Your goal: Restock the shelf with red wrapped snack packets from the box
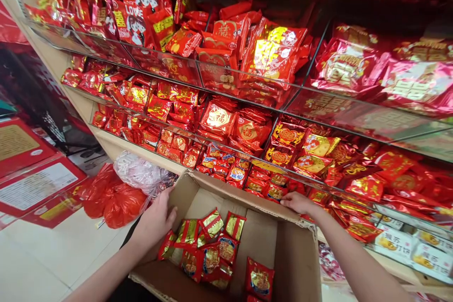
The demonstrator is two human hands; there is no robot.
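Observation:
A cardboard box (293, 255), its top uncovered, is tilted against the front of the shelf. My left hand (159, 219) grips its left wall, with the thumb over the inner side and the other fingers mostly hidden. Inside lie several small red-and-gold snack packets (211, 259), one of them apart (259, 277) towards the right. Past the far rim, my right hand (300, 203) reaches into the lowest shelf row with curled fingers. Its fingertips are beside a small red packet (276, 192); what they hold, if anything, is hidden.
Stepped shelves with clear front strips (247, 80) hold red and pink snack packets in divided bins. White packets (403, 247) sit at the lower right. Red plastic bags (122, 203) and a clear bag (138, 170) lie left of the box, near red cartons (38, 188) on the tiled floor.

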